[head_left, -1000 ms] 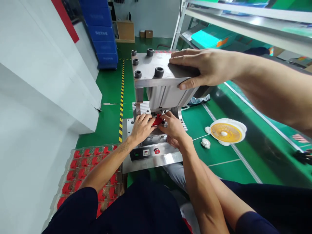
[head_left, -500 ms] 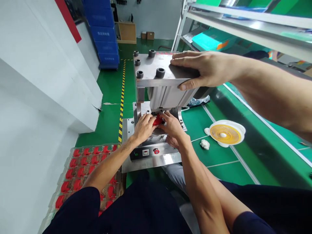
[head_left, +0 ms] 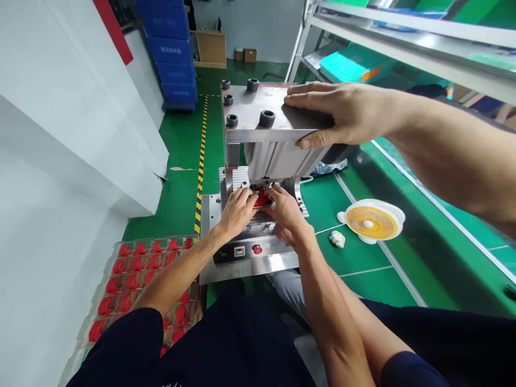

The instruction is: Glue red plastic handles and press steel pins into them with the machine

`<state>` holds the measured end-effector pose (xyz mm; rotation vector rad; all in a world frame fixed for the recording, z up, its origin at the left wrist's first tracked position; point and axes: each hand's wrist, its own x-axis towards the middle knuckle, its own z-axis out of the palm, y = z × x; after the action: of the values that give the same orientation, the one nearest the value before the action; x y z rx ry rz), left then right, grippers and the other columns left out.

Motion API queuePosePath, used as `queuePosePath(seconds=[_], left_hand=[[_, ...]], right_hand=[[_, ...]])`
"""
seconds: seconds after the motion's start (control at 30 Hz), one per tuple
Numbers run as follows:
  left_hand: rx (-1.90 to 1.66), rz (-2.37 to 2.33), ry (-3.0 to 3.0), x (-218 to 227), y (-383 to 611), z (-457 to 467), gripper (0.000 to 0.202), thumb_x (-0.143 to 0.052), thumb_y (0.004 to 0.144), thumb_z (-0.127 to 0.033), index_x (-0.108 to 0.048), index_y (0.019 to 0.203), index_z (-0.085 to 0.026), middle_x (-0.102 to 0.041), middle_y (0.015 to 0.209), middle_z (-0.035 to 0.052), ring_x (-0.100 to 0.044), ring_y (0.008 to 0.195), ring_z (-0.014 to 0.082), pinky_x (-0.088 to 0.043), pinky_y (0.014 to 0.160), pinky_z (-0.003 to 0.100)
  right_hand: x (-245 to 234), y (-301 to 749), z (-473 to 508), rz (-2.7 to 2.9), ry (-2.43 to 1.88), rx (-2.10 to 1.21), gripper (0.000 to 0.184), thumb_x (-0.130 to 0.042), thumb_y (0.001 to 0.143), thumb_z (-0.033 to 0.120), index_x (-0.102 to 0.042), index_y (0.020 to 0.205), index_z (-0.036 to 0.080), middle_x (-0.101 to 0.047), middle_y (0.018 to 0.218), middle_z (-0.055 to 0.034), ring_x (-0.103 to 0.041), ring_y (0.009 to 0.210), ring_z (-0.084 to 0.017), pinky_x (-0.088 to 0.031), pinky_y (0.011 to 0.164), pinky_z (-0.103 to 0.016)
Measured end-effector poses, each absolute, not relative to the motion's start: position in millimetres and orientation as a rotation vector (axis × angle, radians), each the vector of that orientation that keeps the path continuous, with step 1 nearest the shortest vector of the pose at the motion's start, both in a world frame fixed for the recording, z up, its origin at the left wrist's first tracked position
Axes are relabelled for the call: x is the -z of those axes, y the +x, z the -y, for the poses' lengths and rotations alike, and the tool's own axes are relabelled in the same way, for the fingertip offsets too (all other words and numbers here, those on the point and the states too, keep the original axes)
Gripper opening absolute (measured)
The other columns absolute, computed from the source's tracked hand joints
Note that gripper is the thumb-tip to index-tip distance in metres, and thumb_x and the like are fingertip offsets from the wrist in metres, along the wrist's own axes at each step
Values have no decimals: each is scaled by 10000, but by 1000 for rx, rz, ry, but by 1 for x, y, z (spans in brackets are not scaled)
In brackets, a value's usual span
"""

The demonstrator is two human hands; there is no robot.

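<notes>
A small red plastic part (head_left: 261, 199) sits low in the metal bench press (head_left: 242, 134), below its ram. My left hand (head_left: 238, 210) grips the part's left side with curled fingers. From the right, my right hand (head_left: 285, 206) closes on the same part, its fingertips and thumb against it. Much of the part is hidden by my fingers. Below my right wrist, a co-worker's hand (head_left: 284, 234) shows in part near the control panel (head_left: 242, 251). Another hand of a co-worker (head_left: 326, 113) rests flat on the press's top plate.
Clear trays (head_left: 121, 263) of red parts lie at lower left, beside a white wall. A yellow-and-white fan (head_left: 371, 221) and a crumpled white lump (head_left: 337, 238) are on the green surface at right. Shelving (head_left: 363, 32) stands behind; blue crates (head_left: 171, 59) are stacked at the back.
</notes>
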<state>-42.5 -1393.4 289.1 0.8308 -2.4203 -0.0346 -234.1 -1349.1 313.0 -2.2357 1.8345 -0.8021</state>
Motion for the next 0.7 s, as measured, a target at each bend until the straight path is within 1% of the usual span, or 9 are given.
queuePosePath(seconds=[0.1,0.23,0.33,0.53,0.63,0.7], left_hand=[[40,2434,822,-290,-43,1395,271,-716,950,-211,-653,1204,-141,-652,1150,147,-620,1108,313,-533,983,445],[46,2453,813,-291,-44,1397,308,-714,951,-216,-636,1233,-117,-653,1165,164,-618,1126,326,-528,1019,474],[43,2461,810,-291,-44,1398,298,-718,949,-218,-641,1217,-113,-656,1157,165,-624,1108,324,-529,1021,475],[29,2462,804,-292,-40,1398,274,-717,953,-224,-654,1209,-150,-648,1155,141,-624,1116,314,-531,995,457],[10,2455,807,-296,-42,1395,269,-710,960,-237,-661,1216,-171,-641,1189,142,-615,1128,318,-531,955,450],[-7,2460,808,-299,-47,1392,222,-671,983,-227,-672,1200,-180,-642,1204,141,-612,1121,314,-525,933,442]], right_hand=[[-307,-237,1353,-1819,-2229,828,229,-790,842,219,-673,1039,221,-669,1097,-83,-648,1060,-264,-559,888,-361],[-301,-240,1355,-1792,-2231,884,187,-770,871,259,-674,1028,227,-669,1112,-71,-656,1094,-264,-565,892,-341],[-297,-241,1355,-1805,-2215,930,210,-785,856,251,-678,1036,235,-669,1121,-65,-660,1113,-270,-574,894,-341],[-293,-241,1353,-1811,-2191,978,238,-770,861,223,-690,1084,243,-681,1129,-76,-674,1110,-290,-582,886,-372],[-290,-239,1347,-1846,-2188,996,314,-757,855,186,-679,1149,265,-678,1162,-71,-677,1126,-303,-586,882,-380],[-289,-237,1342,-1898,-2169,1021,372,-741,856,162,-663,1201,280,-672,1181,-68,-678,1131,-306,-586,882,-384]])
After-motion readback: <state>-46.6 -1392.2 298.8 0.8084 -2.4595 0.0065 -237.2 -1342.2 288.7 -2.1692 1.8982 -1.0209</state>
